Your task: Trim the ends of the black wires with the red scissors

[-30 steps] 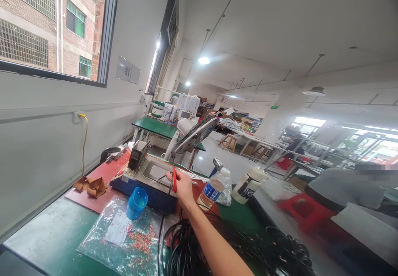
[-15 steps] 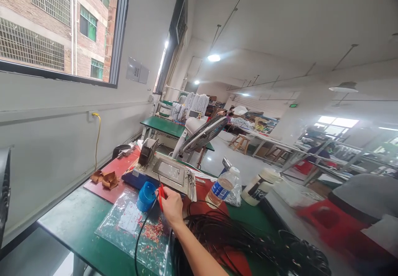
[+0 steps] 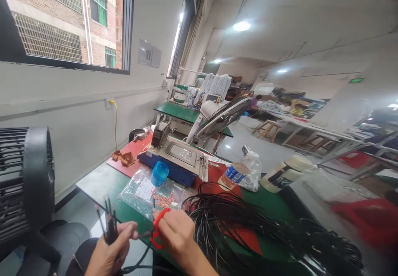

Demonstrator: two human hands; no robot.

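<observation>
black cables point(image 3: 111, 229) show blurred tips, red-handled scissors point(image 3: 157, 219) partly hidden.

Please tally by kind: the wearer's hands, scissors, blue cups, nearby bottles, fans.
Left hand and right hand: 2
Red-handled scissors: 1
Blue cup: 1
Blue-labelled bottle and white bottle: 2
Black fan and white-backed fan: 2
Total: 8

Left hand point(image 3: 110, 251): holding a bunch of black wires point(image 3: 111, 231)
Right hand point(image 3: 179, 231): holding red scissors point(image 3: 157, 219)
Blue cup point(image 3: 159, 174): on a clear bag point(image 3: 132, 191), near red bits point(image 3: 164, 201)
Wire pile point(image 3: 211, 216): on the table point(image 3: 99, 183)
</observation>
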